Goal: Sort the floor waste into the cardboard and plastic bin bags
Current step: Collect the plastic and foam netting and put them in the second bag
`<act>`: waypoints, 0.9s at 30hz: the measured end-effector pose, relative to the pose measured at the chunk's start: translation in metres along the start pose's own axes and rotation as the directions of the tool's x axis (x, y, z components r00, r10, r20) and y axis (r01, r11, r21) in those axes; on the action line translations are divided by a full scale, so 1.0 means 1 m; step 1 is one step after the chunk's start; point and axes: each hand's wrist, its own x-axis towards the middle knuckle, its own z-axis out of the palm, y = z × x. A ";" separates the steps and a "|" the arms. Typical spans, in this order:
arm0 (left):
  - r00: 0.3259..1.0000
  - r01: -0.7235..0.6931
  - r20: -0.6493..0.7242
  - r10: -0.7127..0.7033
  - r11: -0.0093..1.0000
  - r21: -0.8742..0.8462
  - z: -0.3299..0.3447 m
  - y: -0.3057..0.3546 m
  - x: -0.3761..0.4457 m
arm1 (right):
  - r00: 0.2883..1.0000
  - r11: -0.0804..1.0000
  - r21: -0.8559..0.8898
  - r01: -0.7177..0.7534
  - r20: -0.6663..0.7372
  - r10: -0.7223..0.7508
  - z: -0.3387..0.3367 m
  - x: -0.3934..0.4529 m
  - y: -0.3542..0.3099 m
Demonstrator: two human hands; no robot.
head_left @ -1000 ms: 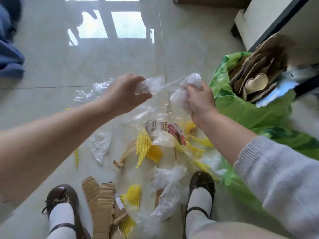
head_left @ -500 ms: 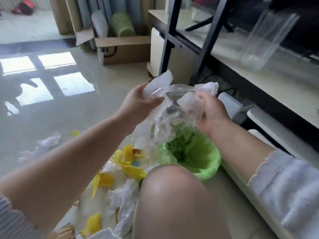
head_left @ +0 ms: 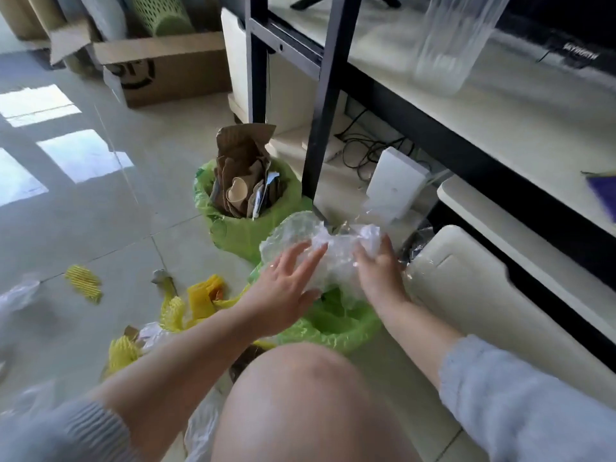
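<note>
A crumpled wad of clear plastic film [head_left: 320,248] sits at the mouth of the near green bin bag [head_left: 346,328]. My left hand [head_left: 286,288] lies flat against the wad with fingers spread. My right hand [head_left: 376,268] presses the wad from the right, fingers curled over it. Behind stands a second green bin bag [head_left: 240,228], stuffed with brown cardboard pieces [head_left: 243,168]. Yellow foam netting [head_left: 200,298] and more clear plastic scraps [head_left: 16,291] lie on the tiled floor to the left.
My bare knee [head_left: 300,395] fills the lower middle. A black-framed shelf unit [head_left: 320,95] with white shelves runs along the right. A white box [head_left: 393,185] and cables lie under it. An open cardboard carton [head_left: 160,68] stands at the back.
Both hands came down from chest height with the plastic wad onto the near bag's mouth. The left hand went from gripping the plastic to lying flat on it. The view swung right.
</note>
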 end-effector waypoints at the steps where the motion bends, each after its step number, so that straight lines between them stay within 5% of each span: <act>1: 0.998 -0.035 0.052 0.031 0.996 0.078 0.006 -0.008 0.000 | 0.990 0.990 -0.087 0.115 0.089 -0.107 0.002 0.001 0.007; 3: 0.986 -0.114 0.148 0.082 0.967 0.227 0.011 -0.018 0.003 | 0.919 0.909 -0.283 0.307 0.335 -0.206 0.005 0.005 0.018; 6: 0.934 -0.187 0.348 0.076 0.936 0.298 0.021 -0.028 0.009 | 0.786 0.608 -0.595 0.526 0.613 -0.079 0.011 0.012 0.032; 9: 0.890 -0.185 0.457 -0.003 0.912 0.366 0.032 -0.028 0.022 | 0.745 0.326 -0.725 0.606 0.662 0.087 0.021 0.018 0.042; 11: 0.870 -0.148 0.490 -0.050 0.923 0.356 0.038 -0.024 0.035 | 0.739 0.237 -0.751 0.616 0.656 0.154 0.027 0.026 0.048; 17: 0.766 -0.078 0.608 -0.208 0.909 0.409 0.077 -0.022 0.071 | 0.704 0.143 -0.779 0.611 0.617 0.352 0.049 0.049 0.077; 22: 0.648 -0.056 0.681 -0.341 0.870 0.489 0.108 -0.031 0.091 | 0.678 0.216 -0.812 0.542 0.574 0.458 0.068 0.065 0.104; 25: 0.664 -0.063 0.670 -0.331 0.869 0.491 0.107 -0.031 0.092 | 0.663 0.253 -0.813 0.525 0.577 0.477 0.073 0.072 0.112; 27: 0.745 -0.135 0.640 -0.190 0.896 0.424 0.098 -0.025 0.085 | 0.654 0.254 -0.815 0.520 0.572 0.496 0.072 0.070 0.105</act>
